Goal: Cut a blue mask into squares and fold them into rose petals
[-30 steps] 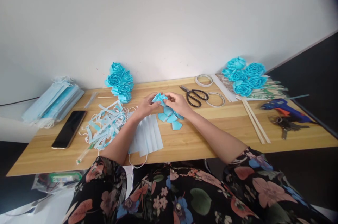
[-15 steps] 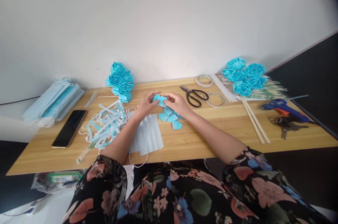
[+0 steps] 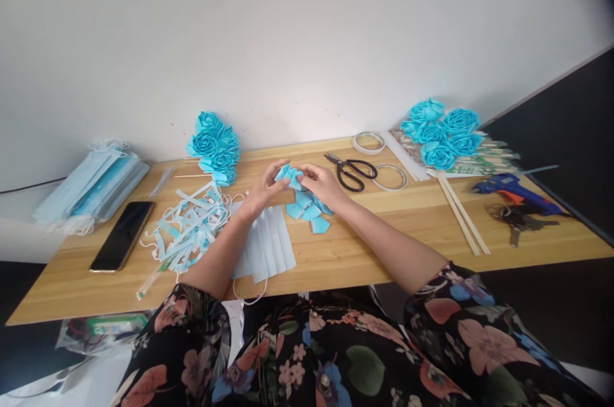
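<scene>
My left hand and my right hand meet over the middle of the wooden table. Both pinch a small folded blue fabric piece between the fingertips, held just above the tabletop. Directly beneath lie several loose blue cut petals. A flat pleated light-blue face mask lies under my left wrist, its ear loop hanging over the front edge.
Mask offcuts, a phone and a stack of masks are on the left. Blue fabric roses stand at the back. Scissors, tape rolls, more roses on sticks, a glue gun and keys lie to the right.
My fingers have shifted slightly on the blue piece, turning it between both hands. The view has tilted a little; the things on the table have not moved.
</scene>
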A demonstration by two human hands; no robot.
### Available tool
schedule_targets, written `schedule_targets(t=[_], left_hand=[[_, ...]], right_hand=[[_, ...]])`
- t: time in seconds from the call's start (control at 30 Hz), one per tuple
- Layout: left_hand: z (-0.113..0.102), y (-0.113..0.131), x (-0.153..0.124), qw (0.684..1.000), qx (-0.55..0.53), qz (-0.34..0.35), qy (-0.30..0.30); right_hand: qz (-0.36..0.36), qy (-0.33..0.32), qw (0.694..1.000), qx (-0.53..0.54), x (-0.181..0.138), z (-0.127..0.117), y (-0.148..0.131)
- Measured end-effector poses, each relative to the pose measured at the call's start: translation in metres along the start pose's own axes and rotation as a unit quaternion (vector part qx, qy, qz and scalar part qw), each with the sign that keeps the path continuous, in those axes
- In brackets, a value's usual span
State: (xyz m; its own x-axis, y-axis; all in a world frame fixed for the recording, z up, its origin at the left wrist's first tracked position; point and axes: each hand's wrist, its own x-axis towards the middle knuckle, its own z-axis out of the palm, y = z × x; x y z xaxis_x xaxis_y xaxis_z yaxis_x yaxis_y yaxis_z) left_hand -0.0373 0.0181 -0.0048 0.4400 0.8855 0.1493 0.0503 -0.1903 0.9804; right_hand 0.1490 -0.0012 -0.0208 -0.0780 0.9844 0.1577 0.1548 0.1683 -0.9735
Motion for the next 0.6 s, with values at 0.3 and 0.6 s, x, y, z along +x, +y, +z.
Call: schedule_targets(t=[0.3, 0.6], left_hand=[[0.007, -0.010, 0.005, 0.996, 0.069, 0.009, 0.057], [0.012, -0.001, 0.001, 0.986, 0.136, 0.047, 0.082]], right_hand=[[-0.001, -0.062, 0.998, -0.009, -0.001, -0.002, -0.009], [0.069, -0.069, 0.990, 0.103, 0.000, -0.010, -0.018]])
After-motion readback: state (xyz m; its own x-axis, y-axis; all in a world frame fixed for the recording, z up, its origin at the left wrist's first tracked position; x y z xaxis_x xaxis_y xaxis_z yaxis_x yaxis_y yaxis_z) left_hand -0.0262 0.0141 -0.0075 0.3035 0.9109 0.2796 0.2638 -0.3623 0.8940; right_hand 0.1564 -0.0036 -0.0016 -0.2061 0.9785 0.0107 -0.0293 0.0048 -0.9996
